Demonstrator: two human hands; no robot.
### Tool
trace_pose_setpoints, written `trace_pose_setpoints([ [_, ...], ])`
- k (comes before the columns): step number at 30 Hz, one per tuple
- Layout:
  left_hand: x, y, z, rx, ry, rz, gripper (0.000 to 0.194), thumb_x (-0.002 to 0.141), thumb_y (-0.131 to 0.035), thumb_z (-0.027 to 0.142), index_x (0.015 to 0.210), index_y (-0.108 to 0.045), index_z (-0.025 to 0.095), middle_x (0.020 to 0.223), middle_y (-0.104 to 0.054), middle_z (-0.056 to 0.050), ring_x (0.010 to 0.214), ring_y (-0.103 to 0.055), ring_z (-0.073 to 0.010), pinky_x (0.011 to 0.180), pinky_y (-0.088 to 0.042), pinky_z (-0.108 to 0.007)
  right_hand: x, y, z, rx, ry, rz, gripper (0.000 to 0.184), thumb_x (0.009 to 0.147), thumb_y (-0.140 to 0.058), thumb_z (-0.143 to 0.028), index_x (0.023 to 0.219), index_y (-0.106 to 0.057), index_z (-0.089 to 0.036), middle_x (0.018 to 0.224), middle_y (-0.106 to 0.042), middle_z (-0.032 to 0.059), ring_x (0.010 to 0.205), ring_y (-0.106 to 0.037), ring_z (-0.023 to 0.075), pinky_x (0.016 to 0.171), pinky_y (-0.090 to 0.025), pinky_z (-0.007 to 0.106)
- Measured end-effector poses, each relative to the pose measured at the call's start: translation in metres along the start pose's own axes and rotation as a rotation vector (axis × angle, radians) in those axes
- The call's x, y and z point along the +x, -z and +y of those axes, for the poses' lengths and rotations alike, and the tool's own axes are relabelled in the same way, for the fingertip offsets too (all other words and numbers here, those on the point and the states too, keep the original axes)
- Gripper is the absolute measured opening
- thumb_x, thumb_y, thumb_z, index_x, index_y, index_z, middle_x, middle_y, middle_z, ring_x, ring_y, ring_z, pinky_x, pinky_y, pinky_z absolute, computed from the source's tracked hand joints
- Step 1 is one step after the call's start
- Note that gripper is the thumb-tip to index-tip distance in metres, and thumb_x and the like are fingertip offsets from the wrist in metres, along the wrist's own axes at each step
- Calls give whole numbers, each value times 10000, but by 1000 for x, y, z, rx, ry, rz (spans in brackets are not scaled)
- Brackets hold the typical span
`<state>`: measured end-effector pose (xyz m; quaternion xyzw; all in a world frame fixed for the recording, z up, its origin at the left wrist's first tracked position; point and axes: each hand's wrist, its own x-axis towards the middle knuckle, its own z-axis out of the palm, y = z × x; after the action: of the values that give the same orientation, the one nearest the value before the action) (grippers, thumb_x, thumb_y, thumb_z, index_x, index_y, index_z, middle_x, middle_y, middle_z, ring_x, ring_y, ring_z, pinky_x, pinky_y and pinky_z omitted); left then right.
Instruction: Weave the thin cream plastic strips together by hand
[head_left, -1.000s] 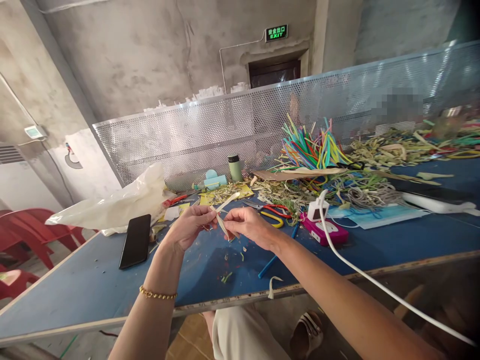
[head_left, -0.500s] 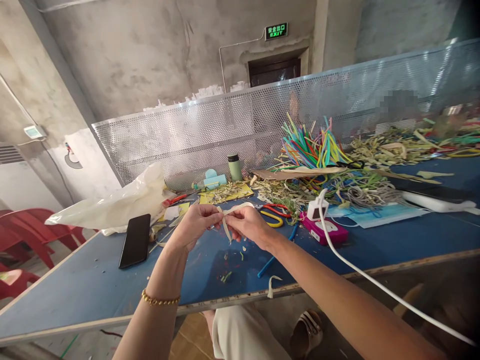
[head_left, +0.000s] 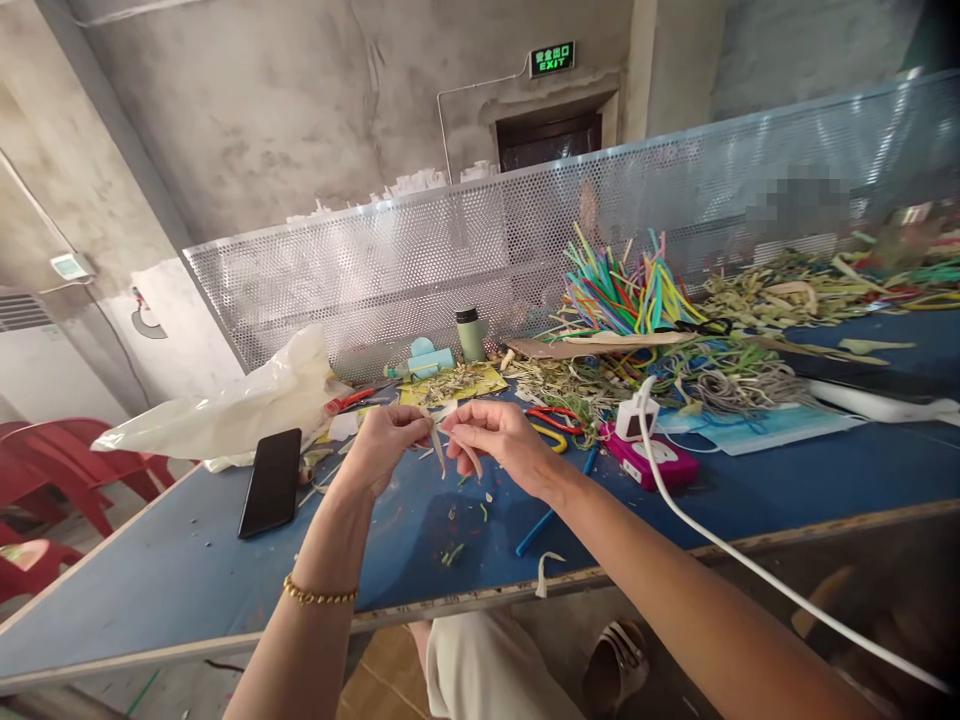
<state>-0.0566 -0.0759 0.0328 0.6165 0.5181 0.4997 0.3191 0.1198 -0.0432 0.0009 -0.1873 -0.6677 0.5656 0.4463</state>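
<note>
Above the blue tabletop [head_left: 315,590], my left hand [head_left: 390,445] is closed, thumb against fingers, on a narrow pale strip [head_left: 439,452] that looks like dried leaf and hangs down from the fingertips. Just to its right, my right hand [head_left: 502,440] pinches a second pale length [head_left: 471,457], its tail hanging too. Whether both lengths belong to one piece cannot be made out. Behind my right hand lie red-handled scissors [head_left: 551,415] and a yellow-handled tool [head_left: 551,438], partly covered.
A black phone [head_left: 270,483] lies left, near a plastic bag [head_left: 225,405]. A magenta box [head_left: 652,460] with a white charger [head_left: 636,418] and cable stands right. Behind are a green bottle [head_left: 469,335], colourful pipe cleaners [head_left: 626,285] and dried scraps [head_left: 780,290]. A perforated metal screen [head_left: 360,265] borders the table.
My hands have moved apart a little from touching fingertips. The pale strip, crossed between them before, now shows as two separate hanging lengths, one at each hand.
</note>
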Motion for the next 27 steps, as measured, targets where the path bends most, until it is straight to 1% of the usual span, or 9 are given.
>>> trace_pose_setpoints([
  [2,0,2,0,-11,15,5,166,665,-669,258,532,-632,167,541,-574,1,541,-468,-104,580,-378,-260,0,2,0,-6,62,-69,231,849,-636,-294,1018,-684,-145,850,-726,55,624,-688,131,586,-541,254],
  [4,0,2,0,-8,22,1,160,661,-659,259,532,-633,168,537,-577,-4,534,-462,-104,565,-366,-261,1,3,4,-82,117,-73,259,863,-633,-302,1073,-698,-166,941,-731,62,684,-706,139,666,-550,279],
  [7,0,1,-1,34,16,-10,145,659,-633,259,542,-634,172,537,-585,-11,538,-474,-117,551,-351,-265,4,3,12,-329,200,48,220,902,-595,-328,985,-732,-178,795,-716,41,601,-663,135,654,-518,292],
  [10,1,-2,-4,111,-23,-24,132,645,-594,234,530,-618,174,535,-584,-9,546,-471,-123,552,-339,-265,5,2,15,-673,385,186,288,946,-549,-334,788,-732,-179,677,-649,38,634,-611,147,683,-463,289],
  [13,2,-6,-7,229,-88,-33,160,646,-562,223,495,-588,177,508,-552,1,536,-439,-121,554,-322,-270,3,1,14,-894,492,269,254,953,-538,-272,807,-728,-188,771,-648,54,703,-583,153,669,-406,277],
  [17,0,-8,-6,359,-154,-113,192,672,-546,228,490,-582,178,485,-507,17,525,-404,-118,541,-299,-272,1,0,12,-1059,493,327,163,915,-579,-207,804,-699,-194,877,-657,69,812,-576,179,719,-381,294],
  [19,-1,-7,-3,376,-154,-159,196,664,-550,215,471,-563,181,475,-495,21,521,-393,-115,535,-297,-267,3,0,12,-1072,493,326,126,879,-628,-194,760,-670,-193,863,-676,65,884,-571,210,796,-377,323],
  [21,-3,-5,0,363,-125,-212,190,656,-559,210,469,-565,182,483,-522,15,521,-412,-117,531,-309,-263,5,1,13,-996,459,289,111,857,-642,-179,746,-641,-190,836,-695,52,885,-583,212,838,-381,338],
  [27,-6,2,6,242,-47,-357,123,646,-598,203,532,-640,185,530,-558,1,553,-498,-136,562,-394,-266,6,0,13,-602,174,111,104,843,-580,-211,750,-534,-198,694,-631,2,648,-607,145,605,-430,246],
])
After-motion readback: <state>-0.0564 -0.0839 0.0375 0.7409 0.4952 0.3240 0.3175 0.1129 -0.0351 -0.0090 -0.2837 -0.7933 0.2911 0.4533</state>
